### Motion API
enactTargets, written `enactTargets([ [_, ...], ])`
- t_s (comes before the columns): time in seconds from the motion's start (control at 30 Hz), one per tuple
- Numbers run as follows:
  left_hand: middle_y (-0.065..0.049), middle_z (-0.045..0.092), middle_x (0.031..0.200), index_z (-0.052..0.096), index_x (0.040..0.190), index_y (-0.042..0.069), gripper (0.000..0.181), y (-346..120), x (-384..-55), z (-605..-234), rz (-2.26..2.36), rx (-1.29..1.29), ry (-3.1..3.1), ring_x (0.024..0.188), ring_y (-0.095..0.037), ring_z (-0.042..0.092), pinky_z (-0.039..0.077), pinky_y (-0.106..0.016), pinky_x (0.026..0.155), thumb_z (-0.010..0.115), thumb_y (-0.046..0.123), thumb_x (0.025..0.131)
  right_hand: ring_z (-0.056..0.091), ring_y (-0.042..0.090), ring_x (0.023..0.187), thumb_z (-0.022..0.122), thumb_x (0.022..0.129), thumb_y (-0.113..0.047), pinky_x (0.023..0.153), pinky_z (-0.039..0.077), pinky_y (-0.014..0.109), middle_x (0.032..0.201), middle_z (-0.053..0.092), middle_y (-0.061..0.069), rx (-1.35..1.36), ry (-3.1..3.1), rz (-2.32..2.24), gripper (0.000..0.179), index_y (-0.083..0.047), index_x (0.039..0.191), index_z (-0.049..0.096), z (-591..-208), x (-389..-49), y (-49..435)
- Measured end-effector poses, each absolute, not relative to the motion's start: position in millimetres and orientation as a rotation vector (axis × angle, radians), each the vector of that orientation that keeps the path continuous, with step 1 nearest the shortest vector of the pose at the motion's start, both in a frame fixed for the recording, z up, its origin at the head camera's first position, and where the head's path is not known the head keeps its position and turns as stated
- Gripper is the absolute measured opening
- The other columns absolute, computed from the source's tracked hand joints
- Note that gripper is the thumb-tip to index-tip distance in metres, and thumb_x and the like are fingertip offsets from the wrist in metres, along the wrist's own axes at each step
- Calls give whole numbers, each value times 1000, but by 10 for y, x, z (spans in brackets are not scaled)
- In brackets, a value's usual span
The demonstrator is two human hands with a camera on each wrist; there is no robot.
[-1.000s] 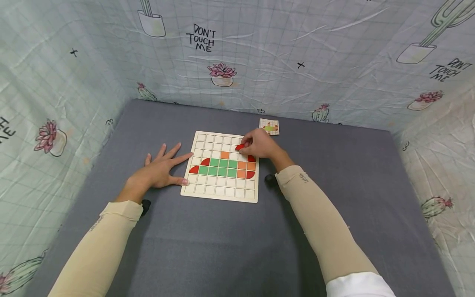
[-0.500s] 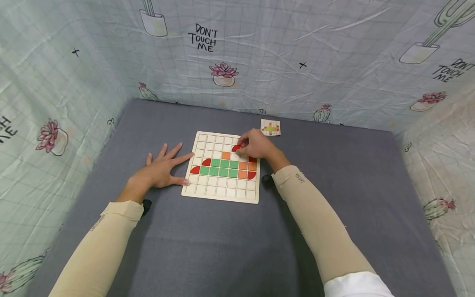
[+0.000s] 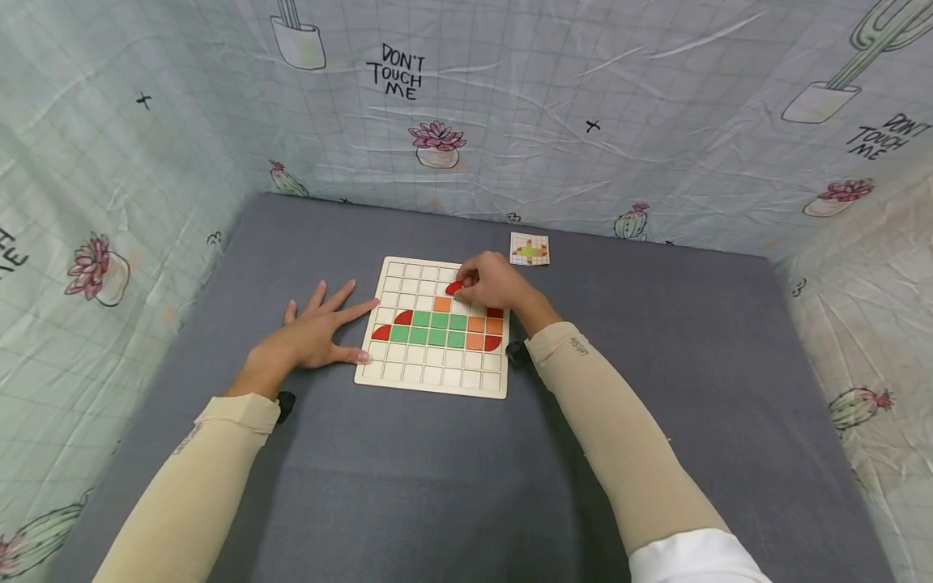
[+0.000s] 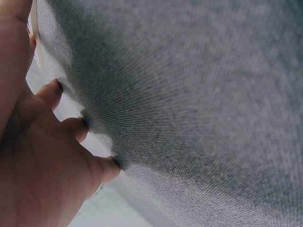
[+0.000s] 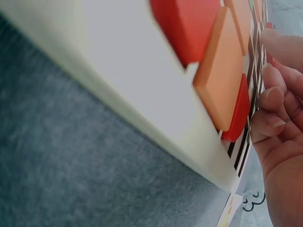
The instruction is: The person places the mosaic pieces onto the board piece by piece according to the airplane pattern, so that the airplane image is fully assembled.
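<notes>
A pale wooden grid board (image 3: 430, 378) lies flat on the grey cloth. Rows of green tiles (image 3: 438, 328) fill its middle, with orange tiles (image 3: 475, 325) to their right and one orange tile (image 3: 441, 304) above. Rounded red tiles sit at both ends of the pattern. My right hand (image 3: 496, 282) pinches a rounded red tile (image 3: 453, 287) over the upper part of the board, just above the lone orange tile. With fingers spread, my left hand (image 3: 313, 334) rests at the board's left edge, thumb and index finger touching it. Its other fingertips (image 4: 110, 166) press on the cloth.
A small card (image 3: 529, 249) printed with a coloured grid pattern lies behind the board to the right. Grey cloth (image 3: 408, 470) covers the table. Patterned fabric (image 3: 510, 146) hangs behind and along both sides.
My right hand has moved a little to the left over the board, carrying the red tile to just above the lone orange tile. The left hand has stayed in place.
</notes>
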State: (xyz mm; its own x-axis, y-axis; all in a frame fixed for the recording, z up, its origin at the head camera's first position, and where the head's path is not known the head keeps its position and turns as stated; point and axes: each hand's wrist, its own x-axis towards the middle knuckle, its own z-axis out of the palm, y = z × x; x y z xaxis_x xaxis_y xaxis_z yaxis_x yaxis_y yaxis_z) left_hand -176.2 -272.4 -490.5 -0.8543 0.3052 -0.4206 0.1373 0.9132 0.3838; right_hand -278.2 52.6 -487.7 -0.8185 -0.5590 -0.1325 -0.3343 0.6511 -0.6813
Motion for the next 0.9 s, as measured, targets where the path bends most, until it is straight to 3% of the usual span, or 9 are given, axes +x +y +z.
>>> enactTargets([
  [0.9,-5,-6,179,21,166,41,103,-2710,-1761,-4887,452,321,2587,161,-49,-14,-4,-82,118,77,66,84,51,17,74,80,94,-19,71,42,28,81,59,2,-629,2511,-952,16,-7,104,77,-4907,-2798,406],
])
